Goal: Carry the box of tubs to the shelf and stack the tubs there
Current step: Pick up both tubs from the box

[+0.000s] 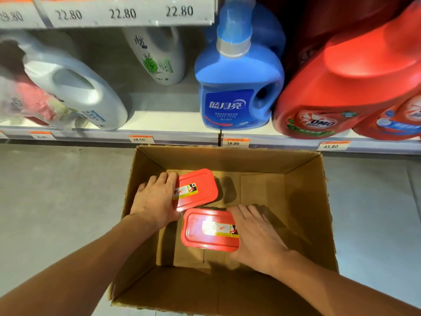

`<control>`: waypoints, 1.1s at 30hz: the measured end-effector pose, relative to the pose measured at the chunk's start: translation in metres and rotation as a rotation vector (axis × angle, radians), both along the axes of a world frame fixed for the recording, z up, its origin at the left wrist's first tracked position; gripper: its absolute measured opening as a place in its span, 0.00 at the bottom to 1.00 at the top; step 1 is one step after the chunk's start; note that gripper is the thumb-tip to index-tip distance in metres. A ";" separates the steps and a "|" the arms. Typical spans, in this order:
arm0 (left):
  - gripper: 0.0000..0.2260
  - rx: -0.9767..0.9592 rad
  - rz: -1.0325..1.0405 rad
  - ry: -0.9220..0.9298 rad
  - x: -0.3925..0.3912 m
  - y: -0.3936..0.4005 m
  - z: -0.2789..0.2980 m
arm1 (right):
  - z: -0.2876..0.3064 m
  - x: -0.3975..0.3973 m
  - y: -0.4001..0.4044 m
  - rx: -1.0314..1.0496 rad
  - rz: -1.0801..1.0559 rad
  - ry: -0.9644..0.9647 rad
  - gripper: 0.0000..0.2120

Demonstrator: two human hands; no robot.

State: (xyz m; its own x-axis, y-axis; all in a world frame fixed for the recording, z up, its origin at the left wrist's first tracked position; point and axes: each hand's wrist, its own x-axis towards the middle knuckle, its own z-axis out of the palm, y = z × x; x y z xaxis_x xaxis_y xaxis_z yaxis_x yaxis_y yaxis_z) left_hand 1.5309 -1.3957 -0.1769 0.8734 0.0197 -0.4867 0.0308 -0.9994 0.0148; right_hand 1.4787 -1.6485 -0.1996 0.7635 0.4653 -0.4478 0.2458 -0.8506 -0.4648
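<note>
So both red-lidded tubs sit inside the open cardboard box [227, 290] on the floor, right below the shelf [173, 117] of detergent jugs. Left hand [155, 201] wraps the far tub [196, 189] by its short end, fingers curled round it; right hand [257, 238] cups the near tub [210, 229] the same way. They look light, rigid and probably a bit slick, so I'd pinch under the lid rim, not the flat top.

The left hand [157, 199] covered the left edge of the farther tub [197, 190]. The white detergent bottle [57, 87] was blurred, and the red OMO bottle [355, 83] was cut by the right edge.
</note>
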 end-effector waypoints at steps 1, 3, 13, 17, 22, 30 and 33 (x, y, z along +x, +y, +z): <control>0.41 0.008 -0.001 0.001 -0.001 -0.002 0.013 | 0.013 0.001 -0.005 -0.003 0.007 0.009 0.44; 0.42 0.030 -0.012 0.010 -0.003 -0.009 0.042 | 0.044 0.003 -0.015 -0.021 0.027 0.026 0.45; 0.41 0.024 -0.078 -0.038 0.012 -0.052 0.217 | 0.217 0.025 -0.081 -0.055 0.029 0.025 0.48; 0.40 0.020 -0.085 -0.074 0.026 -0.071 0.290 | 0.291 0.041 -0.114 -0.044 -0.001 -0.028 0.46; 0.38 0.013 -0.111 -0.119 0.044 -0.091 0.383 | 0.384 0.057 -0.157 -0.030 -0.035 -0.137 0.43; 0.37 0.066 -0.220 -0.192 0.058 -0.133 0.537 | 0.539 0.070 -0.220 -0.066 -0.123 -0.215 0.45; 0.36 0.054 -0.264 -0.212 0.057 -0.152 0.584 | 0.587 0.063 -0.240 -0.044 -0.169 -0.216 0.48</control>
State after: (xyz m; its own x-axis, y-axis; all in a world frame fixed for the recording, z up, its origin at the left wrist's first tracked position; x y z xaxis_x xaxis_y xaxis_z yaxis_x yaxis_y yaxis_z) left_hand 1.5881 -1.5474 0.4071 0.9334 -0.1993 -0.2984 -0.2269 -0.9720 -0.0604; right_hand 1.5416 -1.8889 0.3875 0.9086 0.3073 -0.2830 0.1885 -0.9061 -0.3787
